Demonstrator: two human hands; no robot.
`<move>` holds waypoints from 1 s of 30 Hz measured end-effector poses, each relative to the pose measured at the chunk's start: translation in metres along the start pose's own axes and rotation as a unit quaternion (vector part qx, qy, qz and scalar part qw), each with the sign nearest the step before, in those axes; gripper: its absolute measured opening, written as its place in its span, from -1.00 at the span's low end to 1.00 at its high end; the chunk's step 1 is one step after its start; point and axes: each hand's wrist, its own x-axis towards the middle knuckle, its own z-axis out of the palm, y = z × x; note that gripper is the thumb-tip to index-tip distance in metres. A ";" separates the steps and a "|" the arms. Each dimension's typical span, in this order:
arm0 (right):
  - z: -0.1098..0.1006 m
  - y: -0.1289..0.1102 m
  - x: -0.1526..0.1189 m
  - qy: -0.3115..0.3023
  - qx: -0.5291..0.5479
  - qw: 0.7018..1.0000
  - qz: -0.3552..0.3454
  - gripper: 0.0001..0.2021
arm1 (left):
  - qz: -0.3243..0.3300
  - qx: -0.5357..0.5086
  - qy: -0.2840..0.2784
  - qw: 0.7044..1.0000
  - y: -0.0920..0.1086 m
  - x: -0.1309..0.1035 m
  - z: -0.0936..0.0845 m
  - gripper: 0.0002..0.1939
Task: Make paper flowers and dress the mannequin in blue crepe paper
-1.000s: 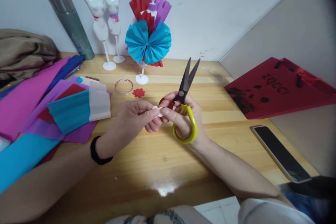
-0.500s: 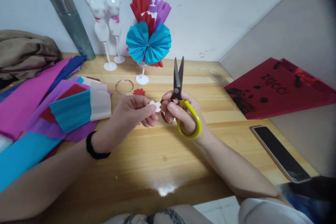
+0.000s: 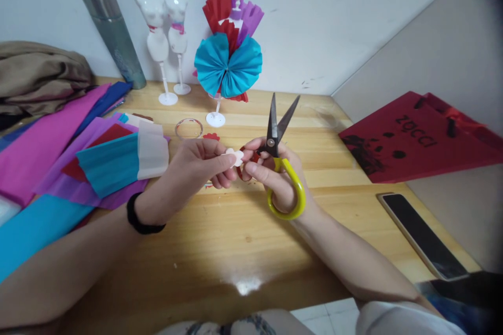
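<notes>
One small white flower (image 3: 236, 156) is pinched between the thumb and fingers of the left hand (image 3: 200, 165), above the wooden table (image 3: 247, 241). The right hand (image 3: 283, 180) grips scissors (image 3: 271, 143) — blades pointing up and spread apart, yellow loop about the base of the thumb — with its fingertips just beside the petals; whether they touch, I cannot tell. Beyond the left hand, a red flower (image 3: 211, 136) lies near a thin round ring (image 3: 176, 126).
</notes>
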 end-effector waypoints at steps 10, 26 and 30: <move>-0.004 0.008 -0.007 -0.097 -0.039 0.995 -0.001 -0.64 | 0.019 -0.068 0.021 0.997 -0.005 0.001 0.000 -0.73; -0.004 -0.006 -0.009 -0.207 -0.135 0.969 0.030 -0.40 | 0.045 -0.050 0.076 0.995 0.004 -0.001 -0.002 -0.80; -0.007 -0.010 -0.007 -0.205 -0.208 0.956 0.023 -0.33 | 0.046 -0.008 0.095 0.994 0.010 -0.001 -0.002 -0.79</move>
